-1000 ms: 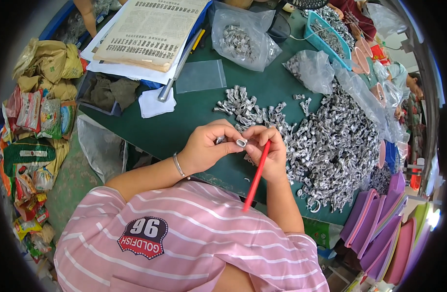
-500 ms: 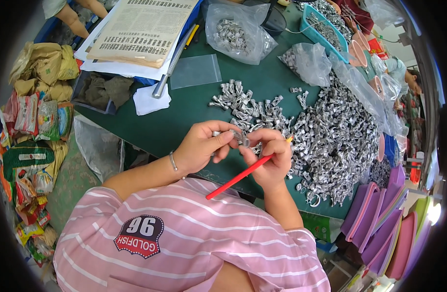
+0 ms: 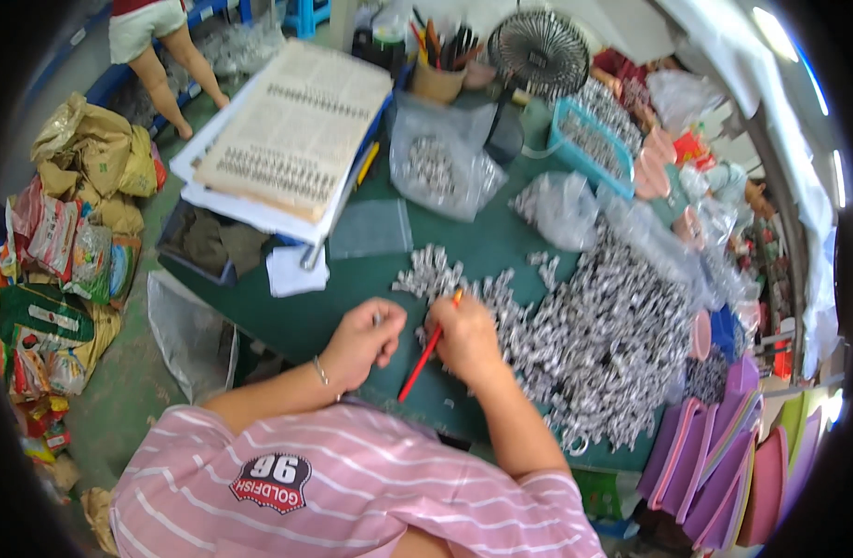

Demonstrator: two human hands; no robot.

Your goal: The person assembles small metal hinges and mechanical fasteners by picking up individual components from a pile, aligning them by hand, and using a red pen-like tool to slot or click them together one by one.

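My left hand (image 3: 363, 344) is closed above the near part of the green table (image 3: 305, 321). A bit of grey shows between its thumb and fingers, apparently a small metal piece. My right hand (image 3: 465, 339) is wrapped round a slim red pen-like stick (image 3: 419, 365) with an orange tip, its lower end slanting toward me. The fingers of this hand are at the left part of a heap of small grey metal loop-shaped parts (image 3: 603, 335), which spreads to the right. Blur hides whether they pinch a part.
Beyond my hands lie a clear flat bag (image 3: 370, 229), white paper (image 3: 297, 271) and a stack of printed sheets (image 3: 277, 130). Plastic bags of parts (image 3: 440, 167), a black fan (image 3: 540, 54) and a blue basket (image 3: 594, 149) stand at the back. Purple bins (image 3: 714, 456) are at right.
My hands have come apart. The right one has moved forward and left to the heap, still with the red stick. The view has tilted up, bringing the fan and a person's legs into sight.
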